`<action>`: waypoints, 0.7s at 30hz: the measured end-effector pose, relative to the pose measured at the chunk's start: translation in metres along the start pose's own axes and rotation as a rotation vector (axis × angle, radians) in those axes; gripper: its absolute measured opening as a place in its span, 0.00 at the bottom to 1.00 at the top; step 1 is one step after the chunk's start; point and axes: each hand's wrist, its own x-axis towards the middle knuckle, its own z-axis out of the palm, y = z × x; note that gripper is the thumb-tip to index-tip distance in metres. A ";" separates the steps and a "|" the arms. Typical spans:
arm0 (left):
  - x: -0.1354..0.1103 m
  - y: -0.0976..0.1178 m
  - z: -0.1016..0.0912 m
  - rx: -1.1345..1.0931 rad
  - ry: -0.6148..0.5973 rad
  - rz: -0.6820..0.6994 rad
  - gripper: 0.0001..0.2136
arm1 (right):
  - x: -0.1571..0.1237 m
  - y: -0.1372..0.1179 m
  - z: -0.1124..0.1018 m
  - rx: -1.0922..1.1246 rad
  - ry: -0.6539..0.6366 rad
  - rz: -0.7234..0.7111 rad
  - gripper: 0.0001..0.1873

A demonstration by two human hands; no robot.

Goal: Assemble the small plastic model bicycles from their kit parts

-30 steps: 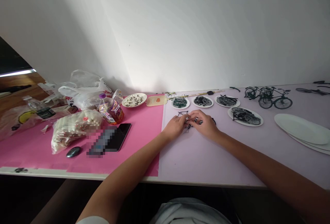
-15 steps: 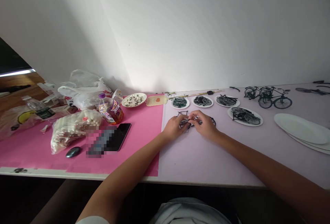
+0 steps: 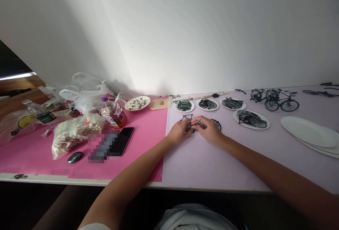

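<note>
My left hand (image 3: 180,132) and my right hand (image 3: 209,128) meet over the lilac part of the table, fingertips pinched together. Between them is a small dark model bicycle (image 3: 218,124), partly assembled; its thin frame shows beyond my left fingers and a wheel beside my right hand. My fingers cover its middle, so the exact part being pinched is hidden. Beyond my hands stand white plates with model bicycle parts: a plate of green pieces (image 3: 184,106), a plate of dark pieces (image 3: 208,104) and another plate of dark pieces (image 3: 233,103).
At right are a fourth parts plate (image 3: 251,119), finished model bicycles (image 3: 282,101) and stacked white plates (image 3: 309,131). On the pink side lie a phone (image 3: 124,140), a black mouse (image 3: 75,157), a drink bottle (image 3: 113,113) and a bag of white pieces (image 3: 76,131).
My right fingers have shifted slightly left and lie flatter over my left fingertips. The things on the table have stayed in place.
</note>
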 end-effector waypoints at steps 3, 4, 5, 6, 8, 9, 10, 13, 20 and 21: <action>0.000 -0.002 0.002 0.069 0.006 0.009 0.14 | 0.000 0.000 0.000 -0.006 -0.015 -0.002 0.06; 0.000 -0.003 0.002 0.088 0.006 0.011 0.15 | 0.000 -0.001 0.000 -0.009 -0.022 -0.003 0.06; 0.000 -0.004 0.003 0.106 0.007 0.013 0.15 | 0.000 -0.002 0.000 -0.013 -0.030 -0.003 0.06; 0.000 -0.004 0.004 0.123 0.007 0.017 0.16 | 0.000 -0.002 0.000 -0.016 -0.037 -0.005 0.06; -0.001 -0.005 0.005 0.157 0.006 0.023 0.16 | 0.001 -0.003 0.000 -0.020 -0.048 -0.010 0.06; -0.001 -0.006 0.005 0.173 0.009 0.022 0.16 | 0.001 -0.004 0.000 -0.022 -0.053 -0.012 0.06; -0.001 -0.006 0.005 0.186 0.015 0.018 0.16 | 0.001 -0.004 0.000 -0.024 -0.056 -0.015 0.06; 0.000 -0.006 0.004 0.209 0.038 -0.002 0.11 | 0.001 -0.003 -0.003 -0.047 -0.038 -0.041 0.07; 0.001 -0.002 -0.006 0.265 0.029 -0.055 0.08 | 0.008 0.018 -0.021 -0.207 0.058 -0.070 0.09; 0.001 -0.001 -0.007 0.281 0.031 -0.075 0.08 | 0.009 0.023 -0.024 -0.238 0.055 -0.066 0.08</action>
